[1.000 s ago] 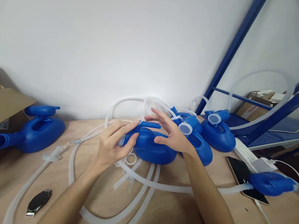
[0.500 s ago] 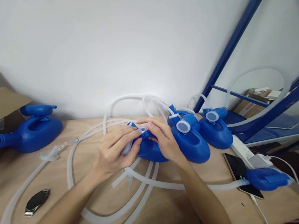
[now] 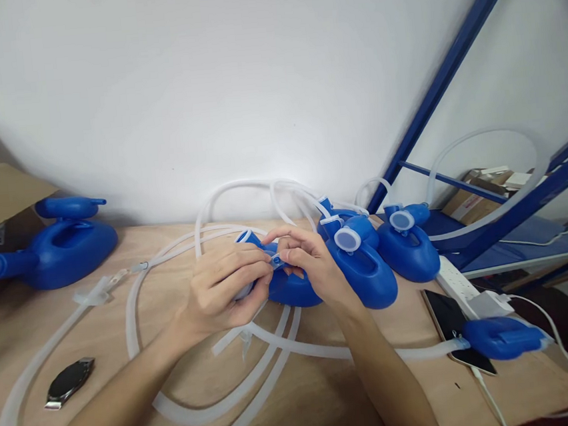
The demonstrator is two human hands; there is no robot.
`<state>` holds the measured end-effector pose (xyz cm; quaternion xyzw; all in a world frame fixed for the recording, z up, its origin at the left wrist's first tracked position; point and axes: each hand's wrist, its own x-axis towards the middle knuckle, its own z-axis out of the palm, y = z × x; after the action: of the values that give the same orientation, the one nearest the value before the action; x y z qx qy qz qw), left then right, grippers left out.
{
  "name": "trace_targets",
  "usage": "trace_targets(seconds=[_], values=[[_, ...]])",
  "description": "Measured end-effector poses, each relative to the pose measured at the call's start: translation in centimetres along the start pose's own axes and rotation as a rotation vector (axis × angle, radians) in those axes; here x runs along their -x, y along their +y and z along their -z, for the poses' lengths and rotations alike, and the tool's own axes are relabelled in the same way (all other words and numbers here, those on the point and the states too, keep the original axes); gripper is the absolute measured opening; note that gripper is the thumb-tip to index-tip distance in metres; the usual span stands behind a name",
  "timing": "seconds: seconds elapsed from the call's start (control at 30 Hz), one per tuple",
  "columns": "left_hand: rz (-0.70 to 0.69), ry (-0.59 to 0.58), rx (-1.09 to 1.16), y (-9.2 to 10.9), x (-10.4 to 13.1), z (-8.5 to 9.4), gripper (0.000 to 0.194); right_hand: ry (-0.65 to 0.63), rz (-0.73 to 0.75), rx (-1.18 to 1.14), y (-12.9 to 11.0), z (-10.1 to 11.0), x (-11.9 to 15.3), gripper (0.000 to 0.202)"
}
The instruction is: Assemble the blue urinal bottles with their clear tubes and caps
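Observation:
Both hands are closed and meet over a blue plastic urinal bottle (image 3: 294, 292), which stands on the table. My left hand (image 3: 228, 282) wraps round the bottle's upper part near its short spout (image 3: 247, 237), and a pale round cap partly shows beneath the fingers. At the fingertips, a small clear plastic piece (image 3: 274, 257) sits over a blue nub. The thumb and fingers of my right hand (image 3: 308, 257) pinch this piece. How far the piece is on the nub is hidden.
More blue bottles (image 3: 370, 275) stand to the right, with white tubes behind. Another bottle (image 3: 66, 250) is at left beside a cardboard box (image 3: 3, 193). Loose tubing (image 3: 198, 417), a watch-like object (image 3: 69, 383), a phone (image 3: 444, 315) and a power strip (image 3: 456, 283) lie about.
My right fingers have curled in and shifted slightly on the clear piece, which now shows less. The left hand has moved slightly, uncovering more of the blue spout.

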<state>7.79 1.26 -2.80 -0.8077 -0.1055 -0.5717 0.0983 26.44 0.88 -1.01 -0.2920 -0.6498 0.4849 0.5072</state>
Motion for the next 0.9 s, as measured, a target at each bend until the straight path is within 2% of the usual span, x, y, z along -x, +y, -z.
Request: trace_targets(seconds=[0.17, 0.4, 0.53, 0.7, 0.9], values=[[-0.027, -0.023, -0.047, 0.1, 0.1, -0.1, 0.02, 0.035, -0.05, -0.052, 0.1, -0.3, 0.0, 0.023], [-0.128, -0.087, -0.029, -0.2, -0.7, 0.7, 0.018, -0.024, -0.125, -0.143, 0.6, -0.6, 0.0, 0.031], [-0.122, -0.137, -0.002, -0.1, -1.0, 1.3, 0.015, -0.047, -0.138, -0.163, 0.9, -0.3, 0.0, 0.036], [-0.109, -0.252, 0.043, 0.2, -1.2, 2.1, 0.012, -0.108, -0.132, -0.164, 0.9, 0.4, 0.2, 0.041], [-0.081, -0.297, 0.078, 0.6, -1.4, 2.7, 0.017, -0.147, -0.145, -0.193, 0.9, 0.8, 0.3, 0.041]])
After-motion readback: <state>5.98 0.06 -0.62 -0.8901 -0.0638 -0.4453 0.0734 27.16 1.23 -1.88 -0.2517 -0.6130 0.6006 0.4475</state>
